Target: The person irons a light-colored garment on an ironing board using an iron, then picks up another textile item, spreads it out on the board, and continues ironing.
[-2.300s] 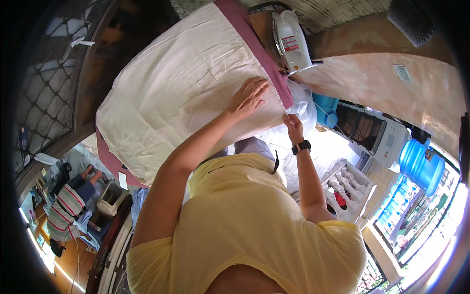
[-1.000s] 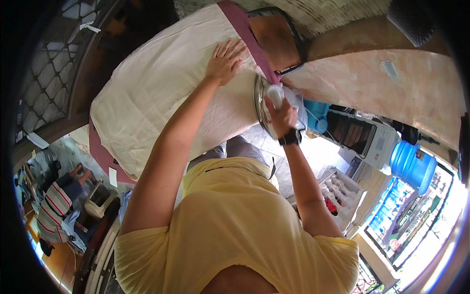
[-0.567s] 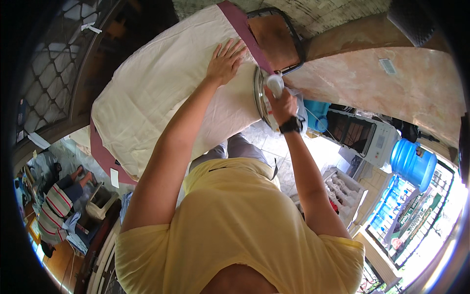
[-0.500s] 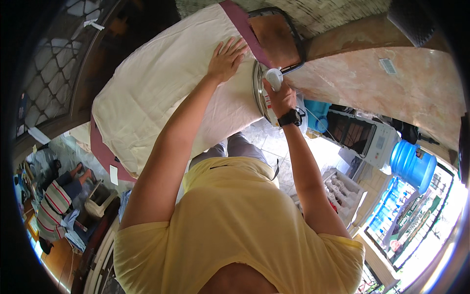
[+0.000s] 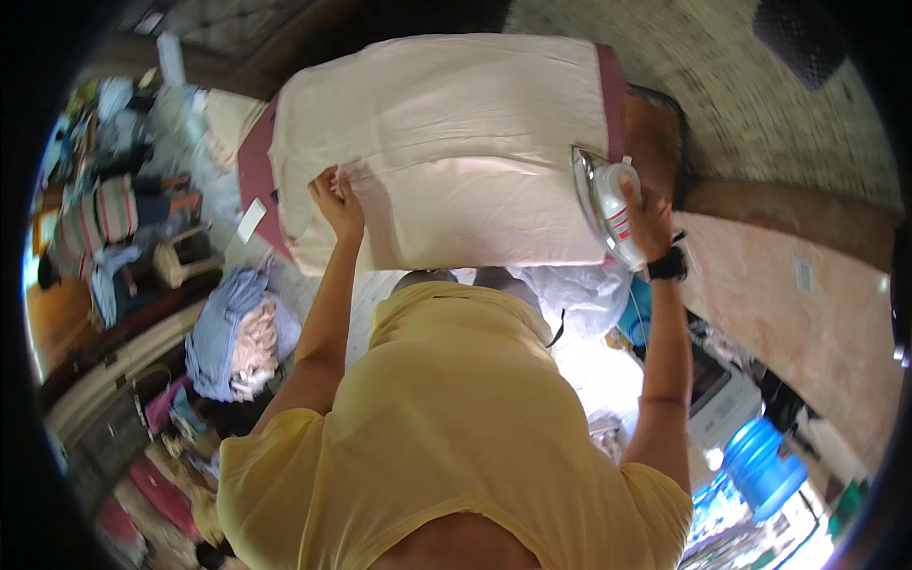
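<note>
Left hand (image 5: 337, 201) now at cream cloth's (image 5: 456, 142) near-left edge; iron (image 5: 608, 204) upright.

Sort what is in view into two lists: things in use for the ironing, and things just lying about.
In use:
- cream cloth spread flat
- maroon padded ironing surface under it
- white electric iron, gripped by the right hand
- left hand pinching the cloth's edge

Lying about:
- heap of blue and pink clothes
- blue plastic water jug
- clear plastic bag
</note>
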Demonstrator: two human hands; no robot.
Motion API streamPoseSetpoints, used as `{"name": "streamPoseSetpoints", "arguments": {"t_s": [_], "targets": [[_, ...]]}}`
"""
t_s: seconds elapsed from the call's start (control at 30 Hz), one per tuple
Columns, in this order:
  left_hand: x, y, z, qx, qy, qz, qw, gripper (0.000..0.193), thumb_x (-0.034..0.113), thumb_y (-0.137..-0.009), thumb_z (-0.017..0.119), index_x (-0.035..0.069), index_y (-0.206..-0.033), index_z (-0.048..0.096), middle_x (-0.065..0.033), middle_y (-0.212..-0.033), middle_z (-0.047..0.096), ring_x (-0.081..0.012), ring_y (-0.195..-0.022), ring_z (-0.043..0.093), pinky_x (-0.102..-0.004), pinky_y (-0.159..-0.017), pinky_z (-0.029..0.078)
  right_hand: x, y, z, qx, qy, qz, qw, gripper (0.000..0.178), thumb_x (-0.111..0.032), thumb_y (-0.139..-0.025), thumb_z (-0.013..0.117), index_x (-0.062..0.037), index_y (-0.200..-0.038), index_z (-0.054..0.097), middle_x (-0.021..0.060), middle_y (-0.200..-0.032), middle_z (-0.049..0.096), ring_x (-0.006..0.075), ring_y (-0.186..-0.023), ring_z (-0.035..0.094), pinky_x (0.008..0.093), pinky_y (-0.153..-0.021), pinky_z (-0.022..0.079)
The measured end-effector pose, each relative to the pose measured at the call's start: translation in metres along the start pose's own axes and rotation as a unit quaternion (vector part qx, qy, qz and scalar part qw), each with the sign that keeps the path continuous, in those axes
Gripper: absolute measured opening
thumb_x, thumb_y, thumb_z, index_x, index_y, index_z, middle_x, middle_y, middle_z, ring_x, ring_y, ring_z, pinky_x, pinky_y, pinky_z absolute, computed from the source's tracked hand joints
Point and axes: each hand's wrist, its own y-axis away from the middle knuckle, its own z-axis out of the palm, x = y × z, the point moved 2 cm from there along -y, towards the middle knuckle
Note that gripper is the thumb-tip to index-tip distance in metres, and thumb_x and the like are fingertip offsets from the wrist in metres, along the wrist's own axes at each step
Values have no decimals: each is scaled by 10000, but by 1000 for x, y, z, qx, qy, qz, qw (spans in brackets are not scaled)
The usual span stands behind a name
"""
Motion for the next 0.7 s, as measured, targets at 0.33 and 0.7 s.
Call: {"name": "streamPoseSetpoints", "arguments": {"t_s": [0.33, 0.7], "targets": [[-81, 23, -71, 7, -260, -36, 965, 299, 230, -816, 713, 61, -1028, 588, -140, -1008, 592, -354, -985, 537, -468, -820, 425, -42, -98, 31, -170, 66, -187, 965, 633, -495, -996, 303, -27, -808, 686, 216, -668, 639, 420, -679, 650, 512, -672, 512], [-88, -8, -50, -12, -80, -177, 981, 316, 223, -898, 629, -2, -1065, 483, -219, -806, 632, -386, -785, 642, -460, -682, 481, -6, -110, 38, -94, 72, -345, 931, 447, -387, -976, 423, -85, -729, 640, 195, -596, 591, 391, -575, 609, 490, -539, 482]]}}
